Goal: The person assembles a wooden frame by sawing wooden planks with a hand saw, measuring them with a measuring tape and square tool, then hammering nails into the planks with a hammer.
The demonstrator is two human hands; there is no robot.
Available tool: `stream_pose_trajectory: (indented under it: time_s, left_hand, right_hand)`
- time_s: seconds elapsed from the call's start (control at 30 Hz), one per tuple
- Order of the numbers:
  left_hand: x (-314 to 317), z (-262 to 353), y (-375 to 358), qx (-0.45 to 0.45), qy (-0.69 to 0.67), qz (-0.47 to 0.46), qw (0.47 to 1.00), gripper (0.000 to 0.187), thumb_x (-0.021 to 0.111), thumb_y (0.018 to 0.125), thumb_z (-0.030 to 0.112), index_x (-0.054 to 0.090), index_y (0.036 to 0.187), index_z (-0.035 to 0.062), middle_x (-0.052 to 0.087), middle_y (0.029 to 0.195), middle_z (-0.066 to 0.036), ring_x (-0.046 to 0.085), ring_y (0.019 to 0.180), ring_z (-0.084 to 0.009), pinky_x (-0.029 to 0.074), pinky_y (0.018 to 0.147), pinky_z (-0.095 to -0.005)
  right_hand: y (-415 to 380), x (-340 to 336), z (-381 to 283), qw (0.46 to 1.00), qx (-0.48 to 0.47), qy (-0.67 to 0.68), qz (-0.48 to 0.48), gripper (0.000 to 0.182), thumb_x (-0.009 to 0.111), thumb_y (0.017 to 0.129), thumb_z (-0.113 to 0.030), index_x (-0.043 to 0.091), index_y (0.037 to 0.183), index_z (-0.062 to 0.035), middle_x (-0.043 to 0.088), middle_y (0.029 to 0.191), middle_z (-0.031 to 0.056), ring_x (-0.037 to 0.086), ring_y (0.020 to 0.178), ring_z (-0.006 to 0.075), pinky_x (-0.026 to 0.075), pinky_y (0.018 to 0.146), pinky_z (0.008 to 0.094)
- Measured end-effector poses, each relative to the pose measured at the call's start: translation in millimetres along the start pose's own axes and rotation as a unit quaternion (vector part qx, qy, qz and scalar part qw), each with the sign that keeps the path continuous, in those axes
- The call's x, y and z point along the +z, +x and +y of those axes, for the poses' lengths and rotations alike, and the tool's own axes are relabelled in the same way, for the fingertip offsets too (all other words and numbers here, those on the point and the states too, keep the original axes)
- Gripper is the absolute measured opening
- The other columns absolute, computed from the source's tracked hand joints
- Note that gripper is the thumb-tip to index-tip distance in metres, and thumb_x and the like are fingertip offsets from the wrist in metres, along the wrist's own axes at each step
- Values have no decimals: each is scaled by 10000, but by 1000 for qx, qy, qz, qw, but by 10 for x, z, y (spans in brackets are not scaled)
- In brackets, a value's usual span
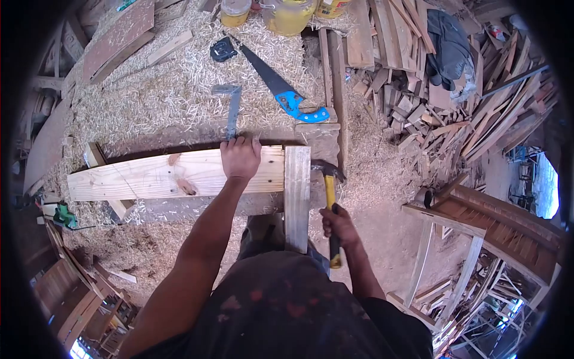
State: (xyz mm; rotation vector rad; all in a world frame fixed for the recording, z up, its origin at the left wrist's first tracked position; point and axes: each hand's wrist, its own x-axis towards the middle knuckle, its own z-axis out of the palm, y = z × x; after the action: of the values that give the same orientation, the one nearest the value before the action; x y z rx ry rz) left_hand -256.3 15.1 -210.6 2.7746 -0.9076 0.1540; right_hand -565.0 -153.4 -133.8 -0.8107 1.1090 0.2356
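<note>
My right hand is wrapped round the yellow and black handle of a claw hammer. Its metal head is at the right side of an upright-looking wooden piece, which crosses the end of a long pale board. My left hand lies on that board with its fingers over the far edge, pressing on it. Just beyond those fingertips a metal try square rests on the shavings. Knots and small dark nail spots show on the board's face.
A blue-handled handsaw and a black tape measure lie on the shavings-covered bench. Yellowish tubs stand at the back. Offcuts and a dark cloth are piled right; a wooden frame stands nearer.
</note>
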Motion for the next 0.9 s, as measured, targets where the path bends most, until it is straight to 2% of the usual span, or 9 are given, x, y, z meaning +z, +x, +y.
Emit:
stream_pose_trajectory:
  time_s: [0.2,0.33,0.43,0.47,0.5,0.53,0.6,0.8,0.9]
  left_hand:
    - [-4,-9,-8,-3,-5,-13,1000,318,576,1011,314,735,831,105,701,814,-83,669,811,-284,451,836,-466]
    - [-25,12,51,-2,-15,-2,1000,324,578,1011,308,716,790,116,674,806,-74,649,803,-280,443,829,-462]
    - [-37,7,13,4,-14,-5,1000,325,583,1010,305,704,774,117,649,798,-67,630,795,-278,436,816,-461]
    - [-33,1,35,6,-12,-5,1000,325,586,1010,305,701,771,117,641,795,-65,623,793,-278,434,812,-462]
    - [-23,-23,58,7,-17,4,1000,325,588,1010,305,698,768,117,638,794,-64,620,794,-278,433,809,-462]
    - [-13,-43,40,12,-22,10,1000,326,591,1010,306,695,766,118,635,792,-64,618,795,-279,431,806,-462]
    - [-36,-61,30,19,-28,13,999,328,594,1011,308,691,761,119,629,791,-63,613,797,-279,429,802,-462]
    - [-43,-41,36,24,-17,2,1000,330,590,1020,302,696,769,116,624,799,-62,613,805,-285,430,793,-463]
    - [-84,-47,36,27,-8,-24,999,318,578,1032,288,720,809,112,637,811,-66,628,813,-293,439,790,-465]
  right_hand:
    - [-193,-815,-181,976,-98,40,190,199,685,1048,-193,535,930,-139,479,642,-40,464,489,84,397,418,263]
    - [-1,-1617,-185,891,-169,329,264,305,643,1071,-199,490,813,-149,486,639,-36,488,507,103,422,442,278]
    - [319,-1037,218,912,-251,74,315,273,534,1104,-190,539,838,-127,556,680,3,544,548,154,513,563,344]
    - [354,-706,472,937,-250,125,209,222,515,1095,-160,561,885,-106,553,678,0,554,556,152,514,569,341]
    - [358,-535,747,924,-335,-150,108,146,589,1063,-159,558,933,-100,550,681,-9,543,540,143,494,527,330]
    - [-76,382,20,988,-23,-138,69,199,700,1016,-199,539,972,-90,526,684,-9,518,522,132,455,483,324]
    - [-113,401,-138,997,33,-37,64,223,746,987,-175,536,976,-101,522,692,-16,500,510,110,438,464,299]
    - [-361,-951,-87,972,-73,-32,222,183,660,1055,-242,625,1167,-102,500,663,-46,484,486,73,429,412,269]
    - [-336,-1379,-131,925,-129,183,306,121,547,1096,-180,572,1010,-98,487,641,-44,470,482,84,441,446,260]
